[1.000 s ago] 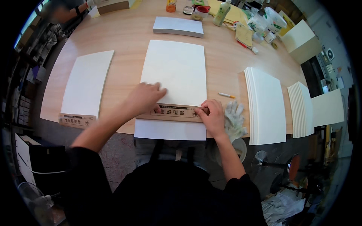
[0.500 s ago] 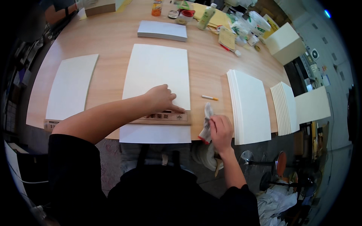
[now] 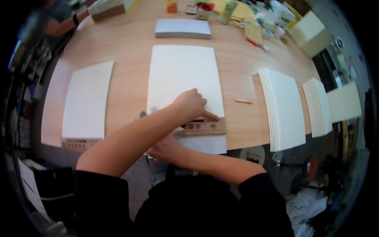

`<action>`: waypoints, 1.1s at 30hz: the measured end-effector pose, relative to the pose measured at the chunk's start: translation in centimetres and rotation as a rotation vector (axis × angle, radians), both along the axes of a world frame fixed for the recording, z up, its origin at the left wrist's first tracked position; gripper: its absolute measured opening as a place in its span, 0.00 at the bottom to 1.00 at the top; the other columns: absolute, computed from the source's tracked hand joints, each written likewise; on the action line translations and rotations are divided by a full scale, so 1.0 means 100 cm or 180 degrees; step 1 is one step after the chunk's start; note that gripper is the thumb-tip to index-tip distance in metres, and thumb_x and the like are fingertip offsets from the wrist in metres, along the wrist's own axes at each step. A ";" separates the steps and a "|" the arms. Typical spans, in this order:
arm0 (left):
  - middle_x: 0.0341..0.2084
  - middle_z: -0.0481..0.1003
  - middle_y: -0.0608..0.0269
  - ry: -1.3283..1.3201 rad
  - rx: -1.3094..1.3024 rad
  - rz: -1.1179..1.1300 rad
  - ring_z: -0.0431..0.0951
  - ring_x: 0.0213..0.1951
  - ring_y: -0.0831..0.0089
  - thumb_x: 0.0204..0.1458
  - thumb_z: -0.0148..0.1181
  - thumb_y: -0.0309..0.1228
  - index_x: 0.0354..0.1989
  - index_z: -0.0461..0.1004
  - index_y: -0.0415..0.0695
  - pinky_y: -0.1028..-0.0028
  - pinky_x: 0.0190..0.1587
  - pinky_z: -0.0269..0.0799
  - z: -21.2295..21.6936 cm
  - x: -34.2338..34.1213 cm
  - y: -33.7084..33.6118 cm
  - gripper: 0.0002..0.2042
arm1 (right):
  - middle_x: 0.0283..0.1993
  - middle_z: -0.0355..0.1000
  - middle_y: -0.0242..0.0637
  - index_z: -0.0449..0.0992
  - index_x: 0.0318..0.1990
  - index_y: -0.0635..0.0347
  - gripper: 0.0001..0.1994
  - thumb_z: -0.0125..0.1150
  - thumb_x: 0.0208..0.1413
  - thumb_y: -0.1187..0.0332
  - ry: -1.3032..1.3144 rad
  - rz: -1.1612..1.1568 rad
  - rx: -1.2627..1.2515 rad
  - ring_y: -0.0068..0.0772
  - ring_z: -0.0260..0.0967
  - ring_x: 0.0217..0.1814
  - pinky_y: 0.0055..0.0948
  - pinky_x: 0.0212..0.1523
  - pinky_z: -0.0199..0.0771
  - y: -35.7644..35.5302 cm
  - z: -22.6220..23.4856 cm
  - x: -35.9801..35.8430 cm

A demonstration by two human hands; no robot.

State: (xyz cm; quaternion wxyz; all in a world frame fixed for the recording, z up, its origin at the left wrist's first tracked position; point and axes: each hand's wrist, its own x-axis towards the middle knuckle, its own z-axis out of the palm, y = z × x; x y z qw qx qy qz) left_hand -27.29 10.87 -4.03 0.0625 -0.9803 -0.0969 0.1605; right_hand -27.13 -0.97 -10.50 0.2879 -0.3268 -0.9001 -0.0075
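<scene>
Swinging left to the brown paper band [image 3: 205,127], our right grip [image 3: 167,149] is clutching a glove [image 3: 178,132]; our left grip [image 3: 192,106], unclenched, is apparently steadying the band.

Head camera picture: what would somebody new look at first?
Probably the left hand, touching the brown strip at the near end of the big white rectangle mid-picture, and the right hand, crossed beneath the left forearm. Then perhaps the little white-and-orange stick, left of the bigger layered white stack.

Left forearm [image 3: 130,139] crossing over right hand [image 3: 164,149]; left hand [image 3: 190,106] palm-down.
</scene>
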 end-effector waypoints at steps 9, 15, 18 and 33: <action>0.47 0.78 0.68 0.0413 0.0173 -0.0127 0.81 0.46 0.66 0.38 0.84 0.34 0.79 0.48 0.90 0.69 0.49 0.71 0.017 0.004 -0.003 0.62 | 0.40 0.75 0.42 0.80 0.37 0.64 0.09 0.62 0.49 0.70 -0.1384 -0.0792 -0.0063 0.43 0.74 0.46 0.42 0.47 0.77 -0.041 -0.009 0.155; 0.45 0.77 0.64 0.0338 0.0424 0.0023 0.80 0.49 0.66 0.39 0.83 0.37 0.79 0.55 0.78 0.68 0.49 0.71 0.021 -0.004 -0.026 0.56 | 0.44 0.76 0.42 0.81 0.42 0.60 0.09 0.66 0.55 0.68 -0.0505 -0.2317 -0.0696 0.47 0.74 0.51 0.42 0.52 0.76 -0.083 0.016 0.294; 0.44 0.76 0.58 -0.0274 -0.0168 0.0654 0.78 0.49 0.60 0.52 0.74 0.43 0.70 0.73 0.65 0.64 0.51 0.71 0.009 -0.041 -0.042 0.34 | 0.48 0.77 0.44 0.82 0.48 0.63 0.12 0.66 0.58 0.69 0.0838 -0.2708 -0.0492 0.51 0.74 0.53 0.43 0.55 0.75 -0.099 -0.002 0.288; 0.46 0.83 0.70 -0.2586 0.1124 0.0746 0.78 0.57 0.64 0.55 0.67 0.34 0.33 0.80 0.51 0.50 0.73 0.61 0.095 -0.108 -0.012 0.03 | 0.54 0.81 0.44 0.73 0.63 0.66 0.22 0.55 0.74 0.56 0.5165 -0.1258 -0.4238 0.40 0.81 0.53 0.37 0.52 0.83 0.054 0.048 0.192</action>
